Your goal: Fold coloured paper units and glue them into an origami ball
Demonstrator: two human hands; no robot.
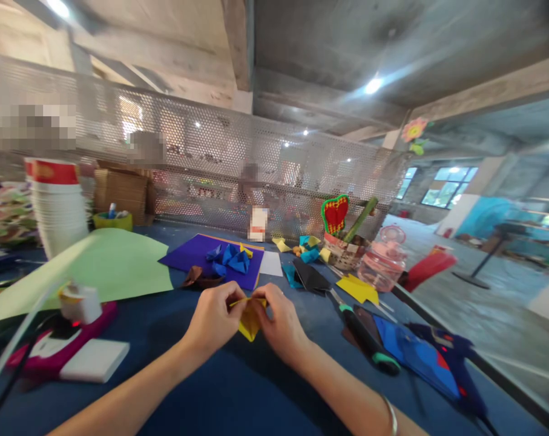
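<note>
Both my hands meet over the blue table, pinching a folded piece of yellow paper between them. My left hand grips its left edge with thumb and fingers closed. My right hand holds the right side, fingers curled round the fold. Just beyond them lie a purple sheet with several folded blue paper pieces on it, and a brown folded piece.
A large light green sheet and a stack of white cups are at the left. A pink-and-white device sits near left. Scissors, black and yellow papers, a pink jar, a basket and a blue glue gun lie right. Mesh fence behind.
</note>
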